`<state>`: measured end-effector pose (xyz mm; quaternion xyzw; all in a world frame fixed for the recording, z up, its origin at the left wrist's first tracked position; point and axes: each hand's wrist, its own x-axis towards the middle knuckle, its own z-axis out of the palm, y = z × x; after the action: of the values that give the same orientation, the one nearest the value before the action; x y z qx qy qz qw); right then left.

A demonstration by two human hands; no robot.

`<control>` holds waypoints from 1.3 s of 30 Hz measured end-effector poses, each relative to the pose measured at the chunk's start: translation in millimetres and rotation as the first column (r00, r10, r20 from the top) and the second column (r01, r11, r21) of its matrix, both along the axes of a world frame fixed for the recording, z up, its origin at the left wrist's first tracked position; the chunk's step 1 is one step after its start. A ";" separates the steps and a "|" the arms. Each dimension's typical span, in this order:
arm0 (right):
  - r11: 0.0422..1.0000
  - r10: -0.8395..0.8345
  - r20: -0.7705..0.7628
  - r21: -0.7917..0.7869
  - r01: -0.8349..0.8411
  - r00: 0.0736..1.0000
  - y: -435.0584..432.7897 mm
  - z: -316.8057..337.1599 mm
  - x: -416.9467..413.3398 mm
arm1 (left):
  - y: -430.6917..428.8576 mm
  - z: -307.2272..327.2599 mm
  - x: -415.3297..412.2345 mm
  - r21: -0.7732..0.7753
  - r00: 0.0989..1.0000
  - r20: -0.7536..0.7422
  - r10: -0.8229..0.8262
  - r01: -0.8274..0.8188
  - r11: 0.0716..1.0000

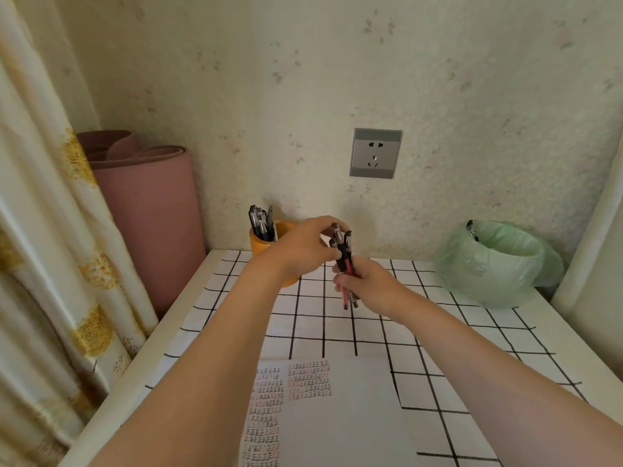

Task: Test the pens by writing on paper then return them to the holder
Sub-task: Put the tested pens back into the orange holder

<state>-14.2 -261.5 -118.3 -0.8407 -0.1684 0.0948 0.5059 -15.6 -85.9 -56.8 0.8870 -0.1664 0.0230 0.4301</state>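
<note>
My right hand (pixel 365 286) grips a bundle of pens (pixel 344 256), black and red, held upright above the table's middle. My left hand (pixel 303 246) pinches the top ends of that bundle from the left. Behind my left hand stands an orange pen holder (pixel 261 246) near the wall, with several dark pens (pixel 260 221) sticking out of it. A white sheet of paper (pixel 337 419) lies at the front of the table, with rows of small black and red written marks on its left part.
The table wears a white cloth with a black grid (pixel 387 338). A bin lined with a green bag (pixel 495 261) stands at the back right. A rolled pink mat (pixel 148 210) leans in the left corner beside a curtain (pixel 50 247). A wall socket (pixel 375 153) sits above.
</note>
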 end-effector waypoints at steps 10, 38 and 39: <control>0.999 -0.017 0.002 0.044 0.017 1.000 3.9 -4.8 -2.9 | -6.4 -14.7 -0.5 0.022 0.996 0.048 -0.070 0.069 0.997; 0.938 -0.122 -0.018 0.326 0.121 0.992 43.9 24.4 1.6 | 56.0 -25.1 -1.5 -0.481 0.746 0.327 0.580 -0.398 0.782; 0.921 -0.151 0.006 0.364 0.139 0.988 47.8 32.5 5.5 | 63.8 -27.9 0.1 -0.508 0.707 0.307 0.638 -0.445 0.738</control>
<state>-8.6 -213.7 -85.8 -0.7445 -0.1288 0.0101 0.6551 -15.6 -22.0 -84.6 0.7567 0.0187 0.3946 0.5209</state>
